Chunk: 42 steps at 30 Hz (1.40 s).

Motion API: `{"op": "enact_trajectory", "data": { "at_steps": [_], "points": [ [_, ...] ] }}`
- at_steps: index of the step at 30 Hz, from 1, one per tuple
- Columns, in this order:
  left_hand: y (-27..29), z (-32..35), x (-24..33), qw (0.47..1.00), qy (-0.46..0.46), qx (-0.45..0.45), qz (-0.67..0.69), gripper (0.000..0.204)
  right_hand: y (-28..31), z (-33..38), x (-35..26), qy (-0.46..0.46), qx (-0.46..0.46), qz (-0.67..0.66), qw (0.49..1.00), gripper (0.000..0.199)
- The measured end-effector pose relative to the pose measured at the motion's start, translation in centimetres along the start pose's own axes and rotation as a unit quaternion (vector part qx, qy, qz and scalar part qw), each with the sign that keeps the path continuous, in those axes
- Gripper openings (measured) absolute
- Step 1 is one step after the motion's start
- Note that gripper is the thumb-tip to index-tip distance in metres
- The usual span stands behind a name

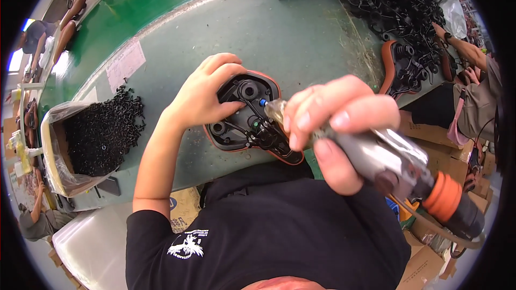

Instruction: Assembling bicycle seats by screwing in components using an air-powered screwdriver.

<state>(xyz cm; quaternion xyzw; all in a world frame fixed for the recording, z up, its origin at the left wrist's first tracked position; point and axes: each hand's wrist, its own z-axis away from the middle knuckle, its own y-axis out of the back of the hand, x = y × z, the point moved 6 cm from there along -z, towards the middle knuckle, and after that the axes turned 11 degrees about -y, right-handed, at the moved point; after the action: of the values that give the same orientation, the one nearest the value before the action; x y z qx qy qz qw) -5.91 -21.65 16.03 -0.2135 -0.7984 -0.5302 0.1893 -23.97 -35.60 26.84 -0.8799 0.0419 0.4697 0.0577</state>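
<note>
An upturned bicycle saddle (pixel 247 121), black underneath with an orange rim, lies on the green-grey workbench (pixel 279 37) right in front of me. My left hand (pixel 207 94) rests on its left end, fingers spread over the black frame, pressing it down. My right hand (pixel 336 123) grips a grey powered screwdriver (pixel 398 164) with an orange collar near its rear. The tool's tip touches a small blue spot on the saddle's underside, near its middle.
A box lined with clear plastic (pixel 80 139) holds many small black parts at the left, some spilled on the bench. A big heap of black wire parts (pixel 398 0) lies far right, with another saddle (pixel 400 67) beside it. Another person's arm (pixel 462 48) reaches in there. Cardboard boxes (pixel 430 258) stand lower right.
</note>
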Motion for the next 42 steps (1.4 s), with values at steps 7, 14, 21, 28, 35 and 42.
{"op": "enact_trajectory", "data": {
  "at_steps": [7,14,21,28,35,42],
  "points": [
    [-2.9,-0.7,-3.2,0.977,-0.052,0.020,0.206,0.048,-1.3,-1.0,3.7,-0.088,0.049,-0.005,0.995,0.035],
    [-4.6,0.4,-3.8,0.951,-0.040,0.105,0.288,0.035,-2.9,-1.8,6.9,-0.085,-0.013,0.095,0.992,0.038],
    [-4.8,1.0,-4.0,0.948,-0.011,0.126,0.292,0.031,-3.2,-2.1,9.0,-0.124,-0.002,0.062,0.990,0.032],
    [-4.9,0.4,-3.7,0.958,0.036,0.127,0.257,0.037,-2.8,-3.3,8.8,-0.132,-0.017,0.058,0.989,0.037],
    [1.4,3.5,-7.1,0.974,0.084,0.194,0.076,0.042,5.0,2.0,3.0,-0.077,0.227,-0.075,0.968,0.032],
    [20.4,27.1,-27.0,0.706,0.390,0.588,-0.052,0.046,21.5,15.7,4.0,-0.258,0.605,0.108,0.746,0.022]
  ]
}}
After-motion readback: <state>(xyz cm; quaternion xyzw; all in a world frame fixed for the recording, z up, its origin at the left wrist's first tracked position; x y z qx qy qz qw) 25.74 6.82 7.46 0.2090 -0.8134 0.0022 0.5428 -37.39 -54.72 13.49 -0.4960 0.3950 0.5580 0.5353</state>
